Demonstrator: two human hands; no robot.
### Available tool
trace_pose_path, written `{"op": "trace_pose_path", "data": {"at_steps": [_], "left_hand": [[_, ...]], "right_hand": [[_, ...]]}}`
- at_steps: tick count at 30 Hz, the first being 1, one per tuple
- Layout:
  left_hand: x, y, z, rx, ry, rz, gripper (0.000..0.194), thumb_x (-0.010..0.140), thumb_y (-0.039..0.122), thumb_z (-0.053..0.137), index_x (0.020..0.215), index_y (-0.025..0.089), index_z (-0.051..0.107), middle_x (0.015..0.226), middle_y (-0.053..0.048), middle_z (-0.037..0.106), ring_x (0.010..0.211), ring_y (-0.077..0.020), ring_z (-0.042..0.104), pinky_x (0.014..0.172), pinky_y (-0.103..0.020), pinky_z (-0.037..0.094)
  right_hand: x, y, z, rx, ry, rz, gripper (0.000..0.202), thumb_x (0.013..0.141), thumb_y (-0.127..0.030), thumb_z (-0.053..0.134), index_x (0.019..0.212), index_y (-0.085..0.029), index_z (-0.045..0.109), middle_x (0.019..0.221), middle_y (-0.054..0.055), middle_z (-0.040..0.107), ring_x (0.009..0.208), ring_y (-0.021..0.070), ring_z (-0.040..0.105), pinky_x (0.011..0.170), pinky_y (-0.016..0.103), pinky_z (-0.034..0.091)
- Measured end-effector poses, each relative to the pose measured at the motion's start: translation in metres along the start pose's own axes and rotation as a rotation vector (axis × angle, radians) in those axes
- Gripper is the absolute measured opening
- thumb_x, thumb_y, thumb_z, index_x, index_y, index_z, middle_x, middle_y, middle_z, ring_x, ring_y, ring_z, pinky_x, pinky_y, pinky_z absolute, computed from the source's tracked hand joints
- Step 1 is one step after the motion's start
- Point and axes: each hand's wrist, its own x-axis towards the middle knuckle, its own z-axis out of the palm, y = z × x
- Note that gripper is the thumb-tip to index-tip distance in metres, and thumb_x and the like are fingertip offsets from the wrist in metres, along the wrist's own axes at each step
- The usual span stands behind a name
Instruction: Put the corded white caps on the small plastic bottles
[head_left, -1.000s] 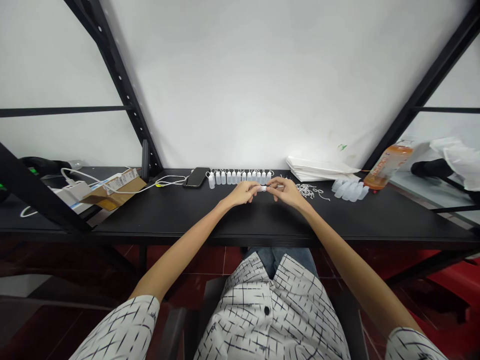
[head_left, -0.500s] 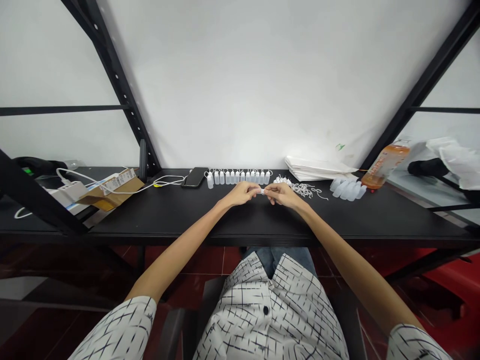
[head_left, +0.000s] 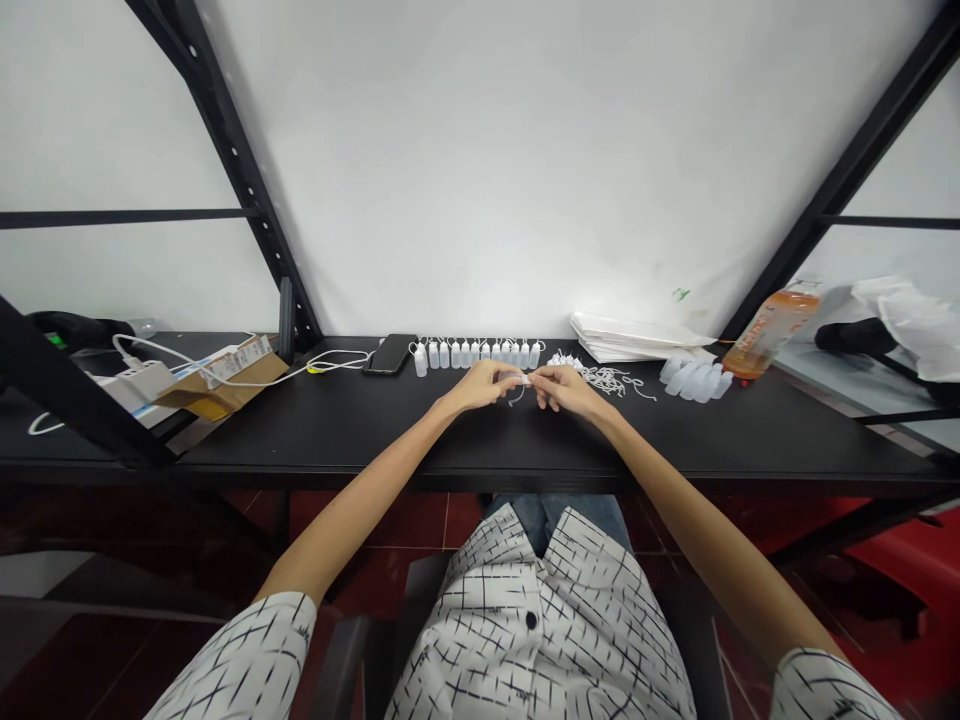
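Note:
My left hand (head_left: 486, 384) and my right hand (head_left: 559, 386) meet over the middle of the black table, fingertips pinched close together. Between them is a small white piece (head_left: 525, 380), largely covered by the fingers, so its kind is unclear. A thin white string (head_left: 517, 398) curls down from it below the fingertips. Just behind the hands, a row of small white bottles (head_left: 475, 354) with string loops at their caps stands upright. Beside my right hand lie several small white caps (head_left: 564, 360) and a tangle of white strings (head_left: 606, 380).
Several loose translucent bottles (head_left: 696, 379) lie at right, near an orange-liquid bottle (head_left: 772, 332). White paper sheets (head_left: 637, 337) rest against the wall. Leftward are a phone (head_left: 391, 354), a white cable (head_left: 337, 360) and an opened cardboard box (head_left: 232, 380). Black shelf posts (head_left: 240, 170) flank the table.
The string now hangs in view below my fingertips. My hands have shifted only slightly, still pinching the white piece between them.

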Motion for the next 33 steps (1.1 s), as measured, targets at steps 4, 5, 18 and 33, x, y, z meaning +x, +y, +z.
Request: {"op": "trace_pose_path", "data": {"at_steps": [4,5,18,33], "left_hand": [[0.001,-0.001,0.002,-0.007,-0.03,0.004,0.034,0.089,0.036,0.051,0.105,0.013,0.071,0.063,-0.001,0.059,0.05,-0.0095,0.052,0.048,-0.02,0.042],[0.001,-0.001,0.002,-0.004,-0.034,0.004,0.034,0.089,0.036,0.051,0.103,0.013,0.071,0.065,-0.001,0.06,0.051,-0.0095,0.052,0.048,-0.019,0.042],[-0.003,0.008,0.001,0.154,-0.042,0.025,0.026,0.085,0.032,0.057,0.094,0.014,0.074,0.065,0.0,0.062,0.055,-0.0104,0.049,0.058,-0.023,0.038],[-0.002,0.005,0.003,0.284,0.089,0.06,0.027,0.083,0.033,0.06,0.099,0.015,0.074,0.082,-0.004,0.07,0.07,-0.0149,0.055,0.065,-0.025,0.039]], "right_hand": [[0.001,-0.001,0.0,0.054,0.063,0.004,0.045,0.071,-0.058,0.069,0.074,-0.014,0.061,0.062,0.002,0.058,0.047,0.0108,0.056,0.032,0.019,0.035],[0.001,-0.001,0.0,0.056,0.069,0.005,0.045,0.07,-0.057,0.07,0.077,-0.013,0.062,0.063,0.002,0.059,0.047,0.0107,0.056,0.032,0.019,0.035],[0.0,0.004,-0.003,-0.056,-0.018,0.028,0.031,0.08,-0.044,0.061,0.077,-0.013,0.065,0.048,0.0,0.057,0.038,0.0089,0.045,0.037,0.02,0.035],[0.002,0.002,0.002,-0.012,0.065,-0.029,0.04,0.077,-0.054,0.066,0.081,-0.014,0.062,0.067,0.004,0.061,0.046,0.01,0.054,0.033,0.019,0.037]]}}
